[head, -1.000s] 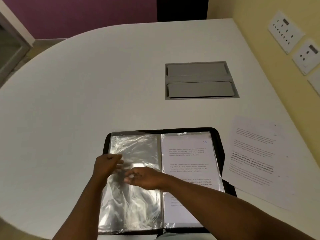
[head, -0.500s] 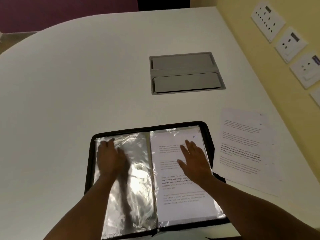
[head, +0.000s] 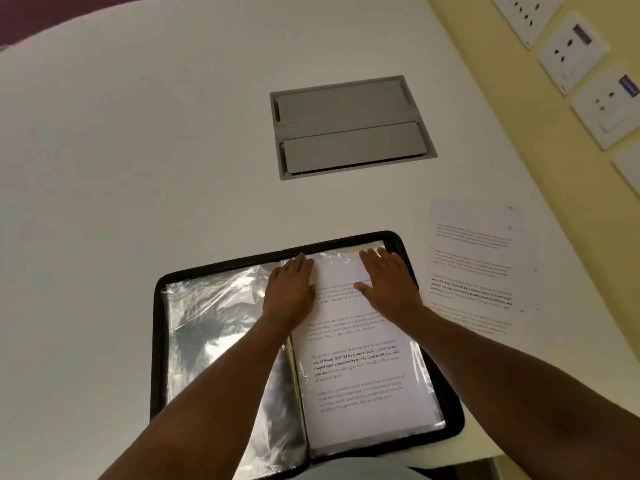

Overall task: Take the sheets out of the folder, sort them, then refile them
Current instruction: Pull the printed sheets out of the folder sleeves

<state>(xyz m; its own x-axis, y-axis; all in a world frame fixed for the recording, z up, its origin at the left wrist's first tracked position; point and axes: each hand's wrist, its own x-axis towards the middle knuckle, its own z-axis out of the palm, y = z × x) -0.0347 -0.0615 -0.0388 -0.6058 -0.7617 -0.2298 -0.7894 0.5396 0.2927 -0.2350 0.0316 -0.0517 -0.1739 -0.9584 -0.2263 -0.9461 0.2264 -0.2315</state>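
The black folder [head: 398, 242] is lying open at the tabletop's [head: 138, 168] near edge. Both hands are resting flat, fingers straight, on top of its right page: the left hand [head: 289, 292] by the spine, the right hand [head: 389, 284] near the outer corner. The sleeved sheet [head: 360, 372] is reading "Village life is a peaceful… Defined by a slower pace." Loose sheets [head: 474, 268] are lying just beside it, toward the right edge.

A black folder [head: 398, 239] lies open on a white surface [head: 138, 150], its left sleeve [head: 214, 327] clear, its right one holding a printed sheet [head: 360, 375]. Both hands press flat near the sheet's top: the left hand [head: 291, 292] by the spine, the right hand [head: 388, 282] toward the outer edge. Loose sheets [head: 474, 265] lie just right of the folder, a grey hatch [head: 349, 128] beyond, wall sockets [head: 575, 51] at right.
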